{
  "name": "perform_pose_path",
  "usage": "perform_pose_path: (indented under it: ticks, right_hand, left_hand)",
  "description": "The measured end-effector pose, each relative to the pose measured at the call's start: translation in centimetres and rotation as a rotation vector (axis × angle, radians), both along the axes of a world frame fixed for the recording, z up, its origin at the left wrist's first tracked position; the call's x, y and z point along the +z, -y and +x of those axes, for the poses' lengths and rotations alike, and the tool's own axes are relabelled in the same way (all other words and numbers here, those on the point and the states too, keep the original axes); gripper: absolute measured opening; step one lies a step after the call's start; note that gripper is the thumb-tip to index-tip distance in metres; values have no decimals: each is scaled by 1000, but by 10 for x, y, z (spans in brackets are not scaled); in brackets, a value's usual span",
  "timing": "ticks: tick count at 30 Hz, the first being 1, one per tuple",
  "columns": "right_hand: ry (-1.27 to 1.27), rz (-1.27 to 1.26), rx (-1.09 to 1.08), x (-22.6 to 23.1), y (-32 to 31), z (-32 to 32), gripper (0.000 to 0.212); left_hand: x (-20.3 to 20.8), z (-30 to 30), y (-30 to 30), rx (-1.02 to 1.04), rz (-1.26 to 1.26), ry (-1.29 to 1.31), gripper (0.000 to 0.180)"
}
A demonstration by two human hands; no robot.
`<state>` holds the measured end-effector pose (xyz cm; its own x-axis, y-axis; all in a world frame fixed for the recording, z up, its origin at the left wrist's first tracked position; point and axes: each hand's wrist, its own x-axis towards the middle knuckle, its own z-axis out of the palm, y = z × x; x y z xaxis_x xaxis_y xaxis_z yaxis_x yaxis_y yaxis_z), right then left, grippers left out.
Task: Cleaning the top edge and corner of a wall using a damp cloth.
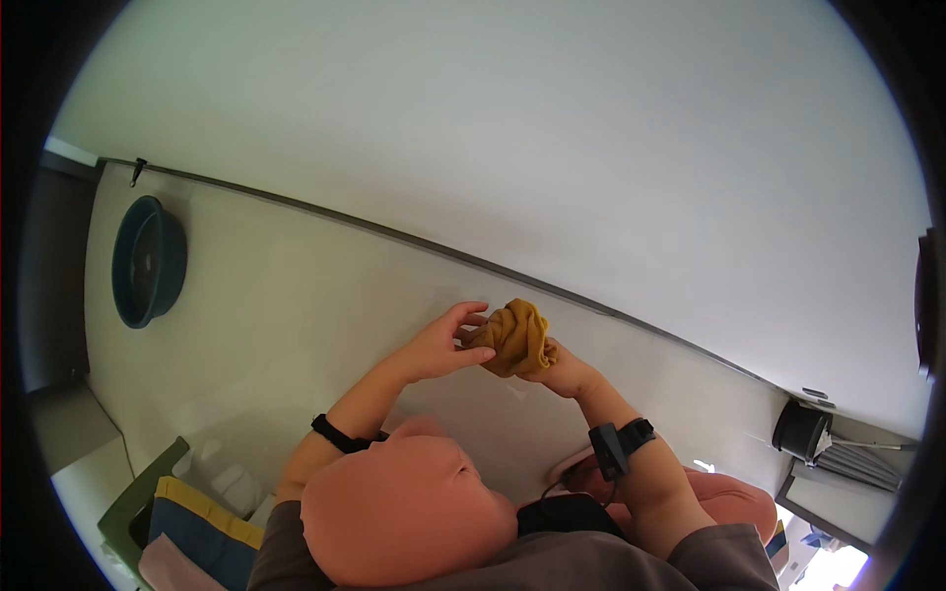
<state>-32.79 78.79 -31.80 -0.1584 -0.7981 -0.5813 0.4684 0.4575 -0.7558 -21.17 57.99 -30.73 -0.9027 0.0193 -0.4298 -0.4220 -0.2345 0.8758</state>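
Observation:
A crumpled mustard-yellow cloth (514, 340) is held up in front of me, near the middle of the view. My right hand (558, 369) grips it from the right side, its fingers mostly hidden by the folds. At the cloth's left edge is my left hand (445, 345), thumb and fingers spread apart, with the thumb tip against or just in front of the fabric. Whether the left fingertips touch the cloth is hard to see.
A dark blue-green basin (148, 261) rests on the pale floor at the far left. Beyond my hands a white wall with a dark skirting strip (394, 233) runs diagonally. My bent knee (404, 507) rises below. A green container (148, 502) holding folded fabric stands lower left.

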Motion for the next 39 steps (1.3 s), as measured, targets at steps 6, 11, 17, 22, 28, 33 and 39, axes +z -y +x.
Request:
perform_pose_path:
  ticks: [6,11,17,22,28,33,39]
  right_hand:
    - [32,-134,26,17,17,-1,50]
    - [158,-174,-175,7,22,-1,51]
    - [-169,44,-204,2,41,5,43]
    - [-724,-117,-218,5,52,10,21]
    - [-688,174,38,37,74,17,21]
    - [-815,-54,286,57,85,7,21]
    - [-967,-328,378,64,89,5,22]
  left_hand:
    - [4,9,10,110,-188,-100,68]
    - [11,12,14,106,-354,-164,72]
    - [-4,29,21,-35,-153,56,72]
    - [-8,34,24,-86,109,-5,51]
    - [3,45,38,88,159,-30,20]
    - [22,57,69,119,-168,-9,16]
    - [70,68,91,61,-683,-40,24]
